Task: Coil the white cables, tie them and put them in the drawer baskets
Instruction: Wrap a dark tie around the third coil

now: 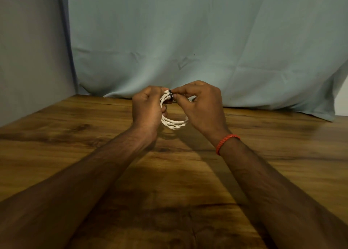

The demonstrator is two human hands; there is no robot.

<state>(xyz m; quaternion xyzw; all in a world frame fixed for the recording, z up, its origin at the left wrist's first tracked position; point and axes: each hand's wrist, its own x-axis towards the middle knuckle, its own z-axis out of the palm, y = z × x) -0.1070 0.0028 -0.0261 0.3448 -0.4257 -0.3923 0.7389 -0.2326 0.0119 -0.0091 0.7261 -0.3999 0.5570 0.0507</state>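
A white cable wound into a small coil of several loops is held above the wooden table, near its far edge. My left hand grips the coil's left side with curled fingers. My right hand pinches a black tie at the top of the coil, where the loops bunch together. The right part of the coil is hidden behind my right hand. No drawer or basket is in view.
A pale blue cloth hangs behind the table and drapes onto its far edge. A grey wall stands at the left. An orange braided band circles my right wrist.
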